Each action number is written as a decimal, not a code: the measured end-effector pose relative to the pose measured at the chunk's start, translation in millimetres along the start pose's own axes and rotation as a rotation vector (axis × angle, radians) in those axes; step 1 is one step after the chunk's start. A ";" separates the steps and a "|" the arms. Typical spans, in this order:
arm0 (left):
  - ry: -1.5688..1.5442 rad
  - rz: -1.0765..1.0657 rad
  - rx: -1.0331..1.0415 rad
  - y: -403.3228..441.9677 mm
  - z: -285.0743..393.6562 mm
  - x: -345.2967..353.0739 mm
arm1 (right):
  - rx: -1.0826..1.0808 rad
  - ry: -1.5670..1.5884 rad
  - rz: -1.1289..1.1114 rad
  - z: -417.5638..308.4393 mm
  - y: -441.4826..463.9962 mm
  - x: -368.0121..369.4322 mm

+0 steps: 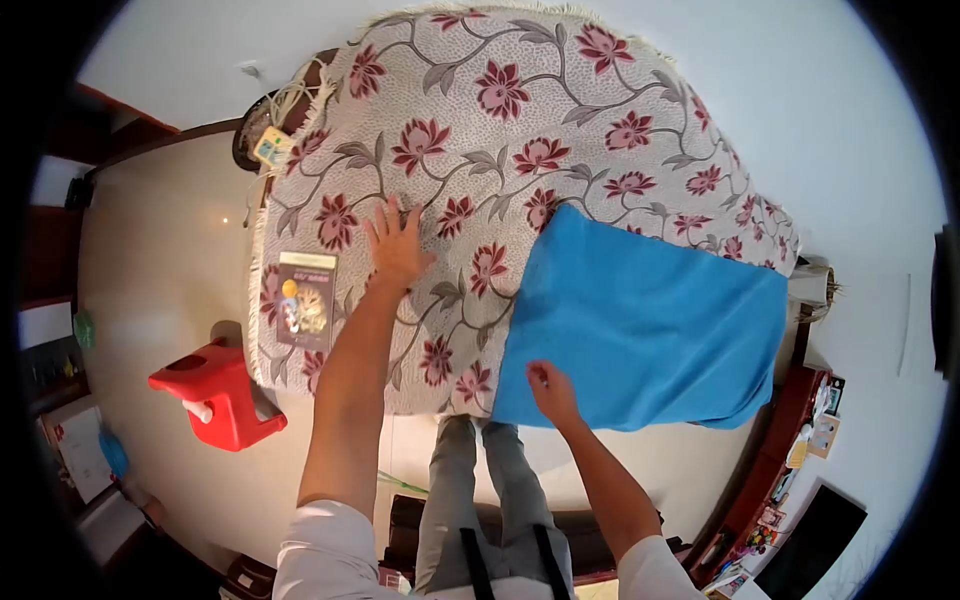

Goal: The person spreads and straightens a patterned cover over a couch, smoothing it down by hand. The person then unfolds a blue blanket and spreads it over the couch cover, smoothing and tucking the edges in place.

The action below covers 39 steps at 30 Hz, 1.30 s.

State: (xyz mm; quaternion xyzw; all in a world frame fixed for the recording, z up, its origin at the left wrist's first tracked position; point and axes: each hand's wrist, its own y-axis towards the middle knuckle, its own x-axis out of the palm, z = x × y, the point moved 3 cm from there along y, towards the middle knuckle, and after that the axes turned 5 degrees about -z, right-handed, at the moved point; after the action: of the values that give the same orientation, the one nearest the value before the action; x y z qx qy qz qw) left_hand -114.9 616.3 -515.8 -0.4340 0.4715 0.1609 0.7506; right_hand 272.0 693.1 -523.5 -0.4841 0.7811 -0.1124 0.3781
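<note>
My left hand (398,250) is spread over the floral cloth (460,170), fingers stretched out and holding nothing. The cloth is pale with dark red flowers, grey leaves and a fringed edge. A smooth blue cloth (650,330) lies on its right part, with a fold at the lower right corner. Above the left side of the blue cloth, my right hand (555,392) has its fingers curled in. Whether anything is inside them is hidden. To the left of my left forearm lies a dark book or booklet (307,300) with a picture on its cover.
A red plastic stool (222,395) stands on the floor at the left. A power strip (272,147) with cables sits at the table's upper left edge. On the right, a dark red cabinet (765,470) runs along the wall, with small items on it.
</note>
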 end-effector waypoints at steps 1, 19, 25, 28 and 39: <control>0.007 -0.068 -0.048 13.7 1.8 -9.3 | -0.020 -0.027 0.016 -10.2 25.6 -0.6; 0.155 -0.517 -0.219 74.4 2.3 17.8 | 0.162 -0.395 0.334 27.7 300.8 -33.6; 0.119 -0.508 -0.219 76.6 1.3 20.3 | 0.385 -0.470 0.413 40.4 300.9 -34.8; 0.113 -0.504 -0.207 75.1 -1.0 22.5 | 0.320 -0.445 0.454 62.4 304.8 -34.8; 0.115 -0.533 -0.190 79.3 -4.7 26.6 | 0.119 -0.048 0.793 -35.7 332.4 -0.5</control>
State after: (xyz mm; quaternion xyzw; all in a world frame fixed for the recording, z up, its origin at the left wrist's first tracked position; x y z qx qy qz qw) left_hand -155.8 653.5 -578.7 -0.6194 0.3655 -0.0236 0.6944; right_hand 24.0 855.0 -678.7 -0.1249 0.8904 0.0085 0.4375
